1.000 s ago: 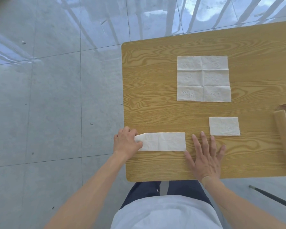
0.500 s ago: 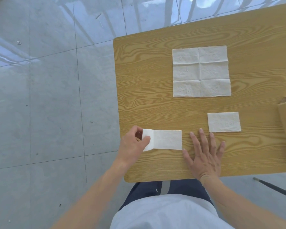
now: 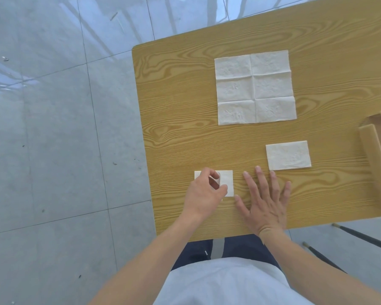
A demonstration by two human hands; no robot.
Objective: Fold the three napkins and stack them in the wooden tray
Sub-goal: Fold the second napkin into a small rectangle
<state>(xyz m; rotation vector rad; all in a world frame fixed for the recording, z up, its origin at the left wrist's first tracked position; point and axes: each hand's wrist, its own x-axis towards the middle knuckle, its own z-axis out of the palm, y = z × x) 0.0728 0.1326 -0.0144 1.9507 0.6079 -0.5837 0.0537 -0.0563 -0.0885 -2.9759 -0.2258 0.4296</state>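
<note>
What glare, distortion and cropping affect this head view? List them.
Head view: bright streaked reflections glare off the glossy floor tiles at top; wide-angle lens skews the table edges; the wooden tray is cropped at the right edge; napkin creases stay sharp on the unfolded napkin; soft, even light, faint shadows.

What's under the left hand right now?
The left hand pinches a fold of the small napkin lying on the table. Only the napkin's right part and top left corner show; the hand covers the rest, so the fold's alignment cannot be seen.
</note>
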